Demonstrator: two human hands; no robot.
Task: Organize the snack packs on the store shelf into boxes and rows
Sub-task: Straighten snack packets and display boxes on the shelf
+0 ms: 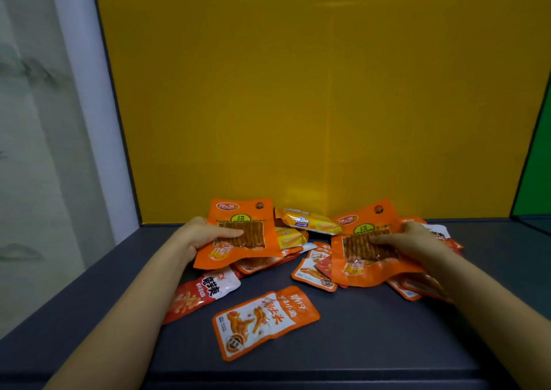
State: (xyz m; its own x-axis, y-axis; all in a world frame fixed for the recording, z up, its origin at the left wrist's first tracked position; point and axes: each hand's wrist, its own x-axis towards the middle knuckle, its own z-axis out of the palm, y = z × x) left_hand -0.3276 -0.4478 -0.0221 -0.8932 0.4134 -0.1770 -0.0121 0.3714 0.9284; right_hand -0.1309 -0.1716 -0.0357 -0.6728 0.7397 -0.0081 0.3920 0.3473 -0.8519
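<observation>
My left hand (202,236) grips a large orange snack pack (247,254) with a clear window, thumb laid across its front, tilted up off the shelf. My right hand (413,240) holds a matching orange pack (362,273) the same way, over a heap of small packs. Two yellow cheese wafer packs (310,222) lie between them at the back. A small orange-and-white fish pack (265,321) lies flat in front. A red-and-white pack (202,295) sits by my left forearm.
The dark grey shelf board (372,339) runs to a front edge near the bottom. A yellow back panel (298,106) closes the rear, a green panel (536,175) stands at right, a white post (86,91) at left. Several small orange packs (313,273) are scattered mid-shelf.
</observation>
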